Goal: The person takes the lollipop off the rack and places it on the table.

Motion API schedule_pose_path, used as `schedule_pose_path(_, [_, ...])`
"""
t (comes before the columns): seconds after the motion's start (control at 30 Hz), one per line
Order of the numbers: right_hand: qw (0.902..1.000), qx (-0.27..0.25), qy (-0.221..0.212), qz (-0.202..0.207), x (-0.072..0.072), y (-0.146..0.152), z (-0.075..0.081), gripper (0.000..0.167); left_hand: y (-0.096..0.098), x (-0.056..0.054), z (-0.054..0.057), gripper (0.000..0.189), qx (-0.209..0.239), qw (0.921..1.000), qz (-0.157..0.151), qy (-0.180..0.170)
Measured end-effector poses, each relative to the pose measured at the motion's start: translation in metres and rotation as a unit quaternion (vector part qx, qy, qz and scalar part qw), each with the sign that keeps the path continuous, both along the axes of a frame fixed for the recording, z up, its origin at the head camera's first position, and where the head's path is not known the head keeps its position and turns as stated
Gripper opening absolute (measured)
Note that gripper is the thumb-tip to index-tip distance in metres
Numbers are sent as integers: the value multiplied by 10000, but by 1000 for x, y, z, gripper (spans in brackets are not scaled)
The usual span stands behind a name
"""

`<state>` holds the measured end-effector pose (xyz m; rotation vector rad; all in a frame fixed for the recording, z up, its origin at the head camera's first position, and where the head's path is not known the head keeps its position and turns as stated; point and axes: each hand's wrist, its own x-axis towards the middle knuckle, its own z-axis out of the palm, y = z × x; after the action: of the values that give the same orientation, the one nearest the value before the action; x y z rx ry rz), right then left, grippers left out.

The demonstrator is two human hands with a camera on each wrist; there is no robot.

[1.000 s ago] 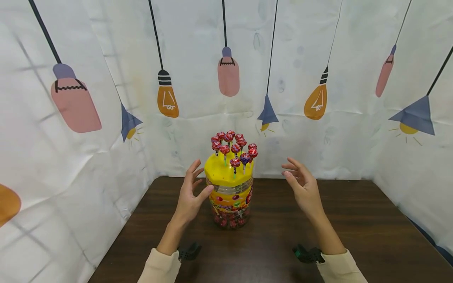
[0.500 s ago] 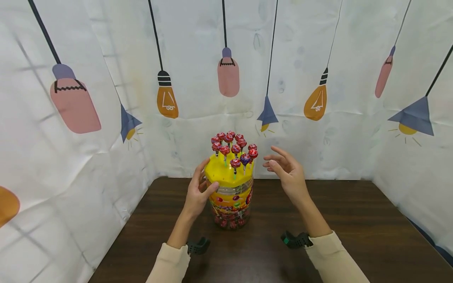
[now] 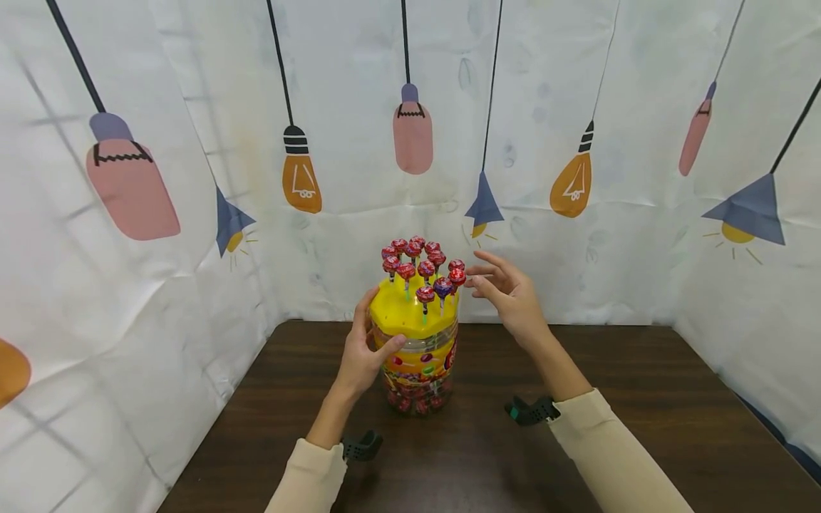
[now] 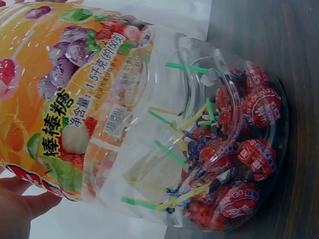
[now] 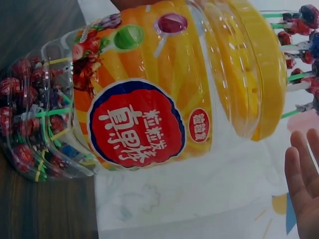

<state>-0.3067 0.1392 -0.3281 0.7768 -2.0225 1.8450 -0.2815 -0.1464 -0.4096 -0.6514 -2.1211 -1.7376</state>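
A tall clear plastic jar [image 3: 420, 363] with a yellow lid [image 3: 398, 306] and an orange fruit-printed label [image 5: 144, 94] stands upright on the table. Several lollipops [image 3: 426, 293] in red or purple wrappers stick up out of the lid. More lollipops [image 4: 254, 154] lie loose at the jar's bottom. My left hand [image 3: 360, 349] holds the jar's upper left side, thumb across the front and fingers around the far side, partly hidden. To the right of the upright lollipops, my right hand [image 3: 513, 299] hovers with relaxed fingers and nothing in it. Its fingertips are very near the rightmost lollipops.
The dark wooden table [image 3: 596, 427] extends to both sides of the jar. Behind it hangs a white cloth [image 3: 359, 142] printed with lamps and bulbs, which also covers the sides. Each wrist wears a dark strap [image 3: 532, 410].
My left hand has moved right from beside the jar and taken hold of it near the lid. My right hand has come left and upward to the lollipops. The jar has stayed in place.
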Motion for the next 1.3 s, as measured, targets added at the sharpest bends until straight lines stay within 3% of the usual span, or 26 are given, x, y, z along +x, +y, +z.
schedule_pose_path(0.37, [9987, 470, 37, 205, -14, -9, 7, 47, -1, 0, 1, 90, -91, 9999, 0, 43])
schedule_pose_path(0.87, [9982, 448, 387, 133, -19, -17, 3, 44, 0, 1, -1, 92, -113, 9999, 22, 52])
schedule_pose_path(1.1, [9973, 215, 681, -149, -20, -21, 1, 42, 1, 1, -3, 91, -102, 9999, -4, 111])
schedule_pose_path(1.3, [9947, -496, 830, -348, -20, -19, 8, 45, 1, 1, -4, 90, -121, 9998, 16, 136])
